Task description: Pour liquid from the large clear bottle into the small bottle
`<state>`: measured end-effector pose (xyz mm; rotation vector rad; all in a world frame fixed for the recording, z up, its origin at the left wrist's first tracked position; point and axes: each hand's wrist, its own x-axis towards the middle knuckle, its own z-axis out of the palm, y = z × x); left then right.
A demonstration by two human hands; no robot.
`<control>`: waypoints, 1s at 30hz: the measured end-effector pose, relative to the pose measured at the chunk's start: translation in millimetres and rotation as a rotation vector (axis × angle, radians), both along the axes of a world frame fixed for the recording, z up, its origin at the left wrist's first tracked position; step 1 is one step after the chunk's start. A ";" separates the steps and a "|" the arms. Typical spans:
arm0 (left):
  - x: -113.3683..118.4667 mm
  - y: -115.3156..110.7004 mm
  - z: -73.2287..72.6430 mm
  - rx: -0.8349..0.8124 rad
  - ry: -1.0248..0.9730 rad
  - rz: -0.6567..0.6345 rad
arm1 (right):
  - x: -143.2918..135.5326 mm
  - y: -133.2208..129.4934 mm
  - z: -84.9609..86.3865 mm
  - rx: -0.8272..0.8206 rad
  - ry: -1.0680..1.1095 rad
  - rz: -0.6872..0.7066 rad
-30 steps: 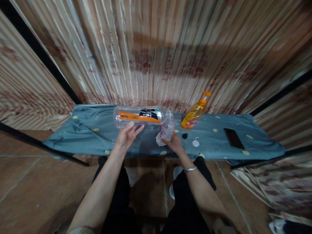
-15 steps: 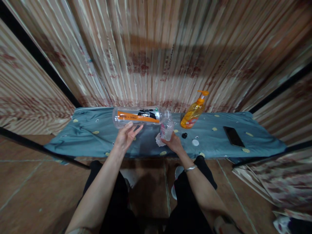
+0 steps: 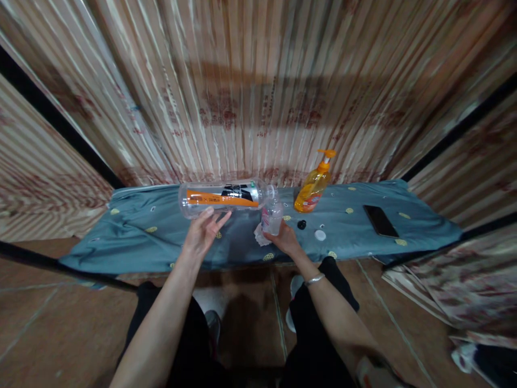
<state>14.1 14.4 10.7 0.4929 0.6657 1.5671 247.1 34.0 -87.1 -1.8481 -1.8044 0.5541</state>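
Observation:
A large clear bottle with an orange and black label is tilted nearly flat, its neck at the mouth of a small clear bottle. My left hand supports the large bottle from below, thumb against its side and some fingers spread. Wrapped round the lower part of the small bottle is my right hand, and this bottle stands roughly upright. A crumpled white tissue lies beside its base.
On the blue patterned cloth are an orange pump bottle, a black cap, a white cap and a dark phone. A striped curtain hangs behind; dark poles run along both sides.
The view has shifted slightly, so the whole scene sits a little further left. Both hands keep their holds, and the two bottles stay mouth to mouth.

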 end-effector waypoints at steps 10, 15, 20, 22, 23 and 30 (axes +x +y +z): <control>1.7 -3.2 -4.0 -0.021 0.009 0.024 | 0.4 -1.1 -1.8 0.070 0.039 0.007; 1.0 -4.2 -2.7 -0.027 0.009 0.027 | -1.1 -0.9 -1.6 0.048 0.006 -0.005; 0.3 -4.2 -3.0 -0.012 0.045 0.019 | -1.3 -2.2 -1.2 0.051 0.034 -0.012; 0.0 -3.9 -3.4 -0.016 0.048 0.022 | -1.2 -2.8 -1.9 0.063 0.040 -0.007; -0.1 -3.8 -3.6 -0.019 0.045 0.024 | -1.1 -3.0 -2.4 0.067 0.042 -0.003; -0.6 -3.4 -3.0 -0.023 0.039 0.032 | -1.3 -2.3 -4.9 0.080 0.056 0.000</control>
